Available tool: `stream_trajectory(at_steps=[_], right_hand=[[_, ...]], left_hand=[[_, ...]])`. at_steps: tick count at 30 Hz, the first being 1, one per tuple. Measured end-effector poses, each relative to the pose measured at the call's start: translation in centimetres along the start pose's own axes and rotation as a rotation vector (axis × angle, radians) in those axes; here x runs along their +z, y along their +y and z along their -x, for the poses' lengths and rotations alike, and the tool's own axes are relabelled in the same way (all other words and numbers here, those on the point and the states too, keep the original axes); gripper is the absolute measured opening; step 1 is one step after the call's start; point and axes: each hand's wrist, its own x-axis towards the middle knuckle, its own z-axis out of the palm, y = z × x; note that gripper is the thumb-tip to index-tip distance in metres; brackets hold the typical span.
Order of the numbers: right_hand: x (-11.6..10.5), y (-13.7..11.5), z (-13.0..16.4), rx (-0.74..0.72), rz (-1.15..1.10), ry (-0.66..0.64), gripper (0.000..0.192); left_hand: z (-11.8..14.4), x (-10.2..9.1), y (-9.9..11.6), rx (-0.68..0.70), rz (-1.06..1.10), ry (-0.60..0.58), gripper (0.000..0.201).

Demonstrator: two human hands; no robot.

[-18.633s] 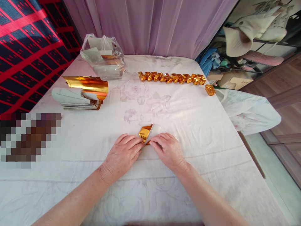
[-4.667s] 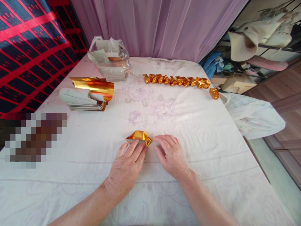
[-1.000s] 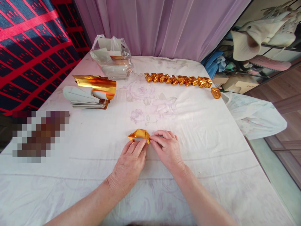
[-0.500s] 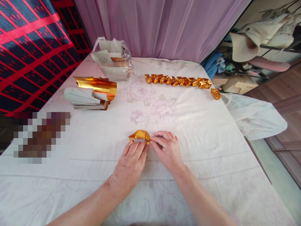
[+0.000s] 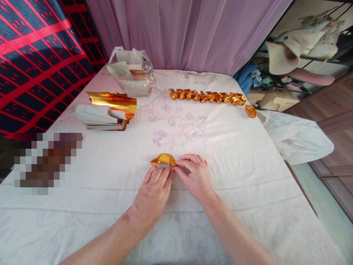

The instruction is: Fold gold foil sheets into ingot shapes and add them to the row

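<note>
A partly folded sheet of gold foil paper (image 5: 164, 159) lies on the table before me, its left end tapering to a point and a white inner side showing along the near edge. The fingers of my left hand (image 5: 154, 187) press along this near edge and keep hold of it. At the right end, the thumb and index finger of my right hand (image 5: 196, 176) pinch a small corner fold. The left thumb is hidden from view.
A row of folded gold pieces (image 5: 206, 96) runs along the back right, with one single piece (image 5: 250, 111) by the table's right edge. At the left stands a stack of foil sheets (image 5: 110, 112). Behind it is a clear plastic bag (image 5: 131, 73) of paper.
My right fingertips have shifted slightly at the right corner of the foil paper, and the fold there has changed a little. My left hand stays in place; the view has tilted slightly.
</note>
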Motion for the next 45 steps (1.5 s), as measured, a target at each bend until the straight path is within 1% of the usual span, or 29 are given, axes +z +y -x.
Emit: stream_trajectory(at_steps=[5, 9, 14, 20, 25, 31, 36, 39, 42, 45], right_hand=[[0.0, 0.2, -0.1, 0.033, -0.034, -0.047, 0.013], [-0.2, 0.3, -0.2, 0.032, -0.050, -0.072, 0.017], [-0.3, 0.3, -0.3, 0.021, -0.069, -0.065, 0.016], [0.1, 0.0, -0.6, 0.088, -0.037, -0.053, 0.012], [0.2, -0.3, -0.5, 0.086, -0.019, -0.035, 0.012], [0.3, -0.4, -0.3, 0.075, 0.003, -0.024, 0.012], [0.4, -0.4, -0.3, 0.065, 0.019, -0.011, 0.011], [0.4, -0.4, -0.3, 0.068, 0.023, -0.019, 0.012], [0.4, -0.4, -0.3, 0.074, 0.024, -0.023, 0.012], [0.4, -0.4, -0.4, 0.072, 0.021, -0.019, 0.012]], left_hand=[[0.0, 0.2, 0.0, -0.012, 0.010, 0.005, 0.034], [0.0, 0.2, 0.1, -0.019, 0.016, 0.016, 0.034], [0.1, 0.1, 0.0, -0.010, 0.013, 0.001, 0.034], [0.1, 0.4, 0.0, -0.012, 0.003, 0.026, 0.035], [0.1, 0.4, -0.1, -0.008, 0.007, 0.053, 0.035], [0.4, 0.4, -0.5, 0.030, 0.001, 0.094, 0.032], [0.8, 0.1, -0.7, 0.049, -0.028, 0.115, 0.030], [0.9, -0.2, -0.8, 0.052, -0.038, 0.106, 0.030], [1.1, -0.5, -0.8, 0.042, -0.043, 0.091, 0.028], [1.4, -0.6, -0.9, 0.024, -0.038, 0.099, 0.026]])
